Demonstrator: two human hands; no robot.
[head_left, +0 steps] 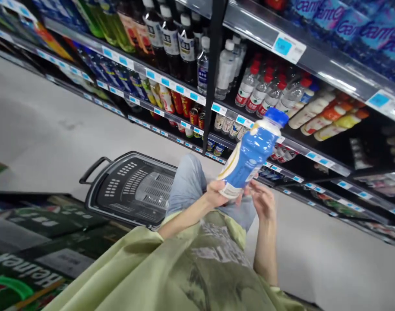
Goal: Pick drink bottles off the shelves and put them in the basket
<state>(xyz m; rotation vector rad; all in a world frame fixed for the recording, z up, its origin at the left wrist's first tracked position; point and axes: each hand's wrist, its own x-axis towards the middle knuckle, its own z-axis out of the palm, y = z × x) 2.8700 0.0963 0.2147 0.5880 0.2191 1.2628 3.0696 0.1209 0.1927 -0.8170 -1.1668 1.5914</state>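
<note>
Near stocked shelves (333, 77), the left hand (216, 193) grasps the blue bottle (251, 154) low, so the right hand (263, 202), whose grip I cannot tell, should steady it.

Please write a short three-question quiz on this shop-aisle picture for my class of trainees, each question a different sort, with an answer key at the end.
1. Multiple choice: What colour is the cap on the held bottle?
A. Red
B. Blue
C. Green

2. True or false: The black basket is on the person's left side.

3. Fill the gap: The left hand holds the bottle near its ____, at the opposite end from the cap.

Key:
1. B
2. True
3. base
</note>
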